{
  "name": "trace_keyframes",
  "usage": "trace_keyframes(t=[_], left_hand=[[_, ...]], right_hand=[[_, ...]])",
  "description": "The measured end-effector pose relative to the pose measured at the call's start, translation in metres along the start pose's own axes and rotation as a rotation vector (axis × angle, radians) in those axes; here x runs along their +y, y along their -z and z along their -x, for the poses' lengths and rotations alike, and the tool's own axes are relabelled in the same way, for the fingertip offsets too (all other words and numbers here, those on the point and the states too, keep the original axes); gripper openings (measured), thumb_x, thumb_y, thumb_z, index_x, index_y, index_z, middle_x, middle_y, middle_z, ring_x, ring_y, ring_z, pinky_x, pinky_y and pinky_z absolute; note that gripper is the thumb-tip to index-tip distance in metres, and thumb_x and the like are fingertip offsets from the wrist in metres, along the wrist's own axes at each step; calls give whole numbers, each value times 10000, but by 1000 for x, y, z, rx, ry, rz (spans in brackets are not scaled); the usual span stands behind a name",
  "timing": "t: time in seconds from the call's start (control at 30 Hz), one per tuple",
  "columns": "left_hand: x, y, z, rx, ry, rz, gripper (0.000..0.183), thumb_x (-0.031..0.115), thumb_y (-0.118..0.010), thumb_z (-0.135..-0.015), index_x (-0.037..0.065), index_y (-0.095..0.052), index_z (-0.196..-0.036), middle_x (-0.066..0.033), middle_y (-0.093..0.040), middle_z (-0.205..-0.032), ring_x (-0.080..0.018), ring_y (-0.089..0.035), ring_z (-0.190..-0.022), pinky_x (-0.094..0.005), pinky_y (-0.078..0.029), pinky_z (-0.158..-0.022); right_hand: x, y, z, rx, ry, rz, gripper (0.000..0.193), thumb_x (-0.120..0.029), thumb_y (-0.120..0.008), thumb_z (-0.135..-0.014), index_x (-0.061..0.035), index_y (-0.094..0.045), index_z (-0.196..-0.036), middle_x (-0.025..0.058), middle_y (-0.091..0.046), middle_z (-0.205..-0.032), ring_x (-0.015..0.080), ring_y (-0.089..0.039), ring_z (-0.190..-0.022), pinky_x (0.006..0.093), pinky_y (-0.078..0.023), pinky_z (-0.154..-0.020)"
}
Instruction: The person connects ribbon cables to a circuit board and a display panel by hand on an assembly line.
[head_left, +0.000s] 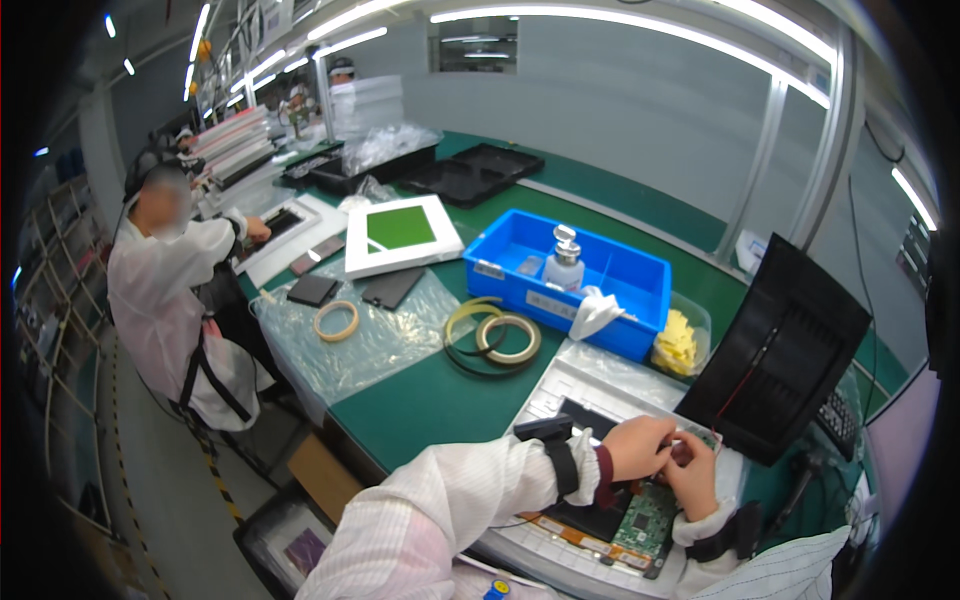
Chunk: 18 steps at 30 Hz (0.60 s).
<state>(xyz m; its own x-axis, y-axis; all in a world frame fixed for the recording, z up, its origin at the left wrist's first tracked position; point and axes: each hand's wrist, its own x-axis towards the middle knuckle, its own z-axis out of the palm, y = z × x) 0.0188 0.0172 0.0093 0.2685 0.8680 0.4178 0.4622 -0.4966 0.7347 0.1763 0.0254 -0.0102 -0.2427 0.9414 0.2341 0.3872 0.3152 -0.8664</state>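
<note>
My left hand [640, 448] and my right hand [692, 478] meet over the right side of a white device housing [540, 395], fingertips pinched close together. Whatever lies between the fingers is too small to make out. Below them, a green circuit board [645, 522] sits in the housing beside a flat black part [592, 517], with orange-brown strips along its edges. A large black panel [775, 345] stands tilted just beyond my right hand. A thin red wire [745, 378] runs down it toward my fingers.
A blue bin [650, 285] holds a pump bottle [565, 265] and a white cloth [597, 312]. Beside it is a tub of yellow pieces [678, 342]. Tape rolls [510, 340] lie on the green table [400, 425]. A co-worker [170, 290] sits at the left. A keyboard [838, 425] is far right.
</note>
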Motion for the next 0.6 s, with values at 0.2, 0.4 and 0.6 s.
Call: trace_keyframes(t=[0.2, 0.4, 0.6], left_hand=[[-2, 0, 3, -99, 37, 78, 130, 129, -557, -760, 1, -535, -776, -174, -567, -690, -357, -557, -693, -413, -439, -616], [-10, -3, 3, -147, -4, 70, 123, 114, -526, -799, -7, -549, -806, -193, -573, -765, -370, -548, -770, -405, -433, -673], [-13, -4, 6, -120, -12, 64, 103, 107, -545, -790, 8, -571, -804, -182, -589, -759, -365, -563, -752, -403, -448, -660]], right_hand=[[-8, 6, 1, -152, -175, -251, 199, 15, -595, -744, 11, -620, -941, 27, -607, -714, 87, -576, -601, 200, -458, -533], [-4, 8, 5, -100, 10, -78, 190, 24, -606, -734, 38, -630, -922, 44, -534, -744, 92, -535, -618, 199, -436, -513], [-1, 7, 5, -81, 1, -72, 213, 26, -621, -720, 40, -626, -933, 47, -525, -746, 96, -521, -627, 200, -433, -514]])
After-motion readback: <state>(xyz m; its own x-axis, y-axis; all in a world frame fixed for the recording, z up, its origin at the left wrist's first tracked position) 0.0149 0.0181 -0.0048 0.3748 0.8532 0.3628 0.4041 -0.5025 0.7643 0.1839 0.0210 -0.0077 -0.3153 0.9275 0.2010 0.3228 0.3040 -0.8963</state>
